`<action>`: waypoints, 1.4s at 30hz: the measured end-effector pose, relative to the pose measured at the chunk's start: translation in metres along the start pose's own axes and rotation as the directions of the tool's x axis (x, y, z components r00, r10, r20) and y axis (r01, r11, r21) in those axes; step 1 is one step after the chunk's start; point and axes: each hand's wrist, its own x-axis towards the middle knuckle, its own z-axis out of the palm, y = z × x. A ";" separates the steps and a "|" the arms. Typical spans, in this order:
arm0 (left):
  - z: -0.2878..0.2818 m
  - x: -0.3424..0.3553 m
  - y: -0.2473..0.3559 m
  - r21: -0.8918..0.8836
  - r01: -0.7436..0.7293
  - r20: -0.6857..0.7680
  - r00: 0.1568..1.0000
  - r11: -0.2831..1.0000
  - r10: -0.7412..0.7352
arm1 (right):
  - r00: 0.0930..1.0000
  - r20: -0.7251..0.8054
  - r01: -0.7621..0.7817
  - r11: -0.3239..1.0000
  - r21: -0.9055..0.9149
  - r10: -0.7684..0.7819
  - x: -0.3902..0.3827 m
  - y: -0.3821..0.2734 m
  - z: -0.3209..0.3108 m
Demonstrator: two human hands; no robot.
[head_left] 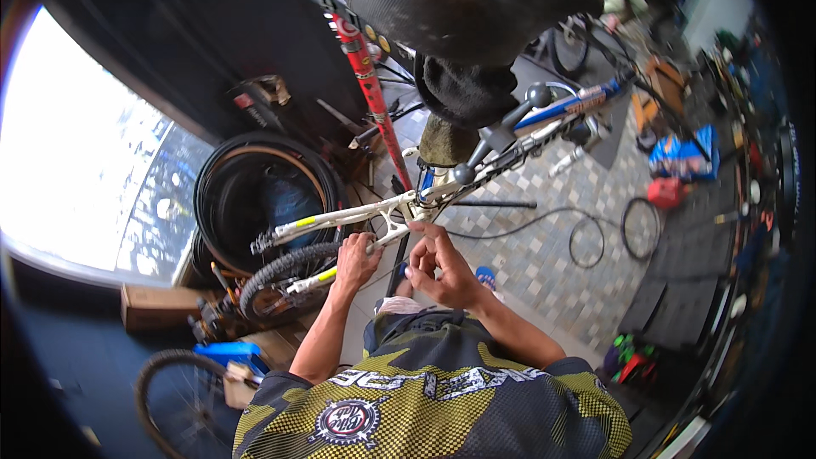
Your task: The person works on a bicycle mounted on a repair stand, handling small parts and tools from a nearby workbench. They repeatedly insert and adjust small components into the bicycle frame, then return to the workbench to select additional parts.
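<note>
A white bicycle frame (pixel 395 208) hangs in front of me, its rear stays pointing left with no wheel between them. My left hand (pixel 355 265) is closed on the lower rear part of the frame, fingertips partly hidden. Close to the frame's middle joint is my right hand (pixel 446 270), its fingers curled and the index fingertip at the white metal. Whatever its fingers pinch, if anything, is too small to make out. Above the frame sits a black saddle (pixel 459 0). A red stand post (pixel 371 89) rises behind.
Stacked tyres (pixel 223 195) stand at the left, with a knobbly bicycle wheel (pixel 276 285) below the frame. Another wheel (pixel 161 387) is at lower left, near a cardboard box (pixel 157 308). A black hose (pixel 535 225) loops over the tiled floor. Tools and a red container (pixel 665 194) line the right.
</note>
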 end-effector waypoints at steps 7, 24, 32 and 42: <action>0.002 0.025 -0.055 -0.037 -0.198 0.472 0.861 0.980 0.192 | 0.843 -0.523 -0.043 0.952 -0.302 -0.127 0.068 0.036 0.062; -0.005 0.037 -0.065 -0.170 -0.269 0.538 0.780 0.948 0.318 | 0.641 -0.741 -0.229 0.873 -0.431 -0.199 0.121 0.049 0.062; -0.002 0.039 -0.071 -0.188 -0.290 0.540 0.768 0.939 0.345 | 0.639 -0.750 -0.168 0.922 -0.349 -0.168 0.127 0.051 0.058; -0.004 0.040 -0.071 -0.212 -0.280 0.539 0.766 0.936 0.351 | 0.637 -0.759 -0.090 0.965 -0.246 -0.134 0.131 0.050 0.059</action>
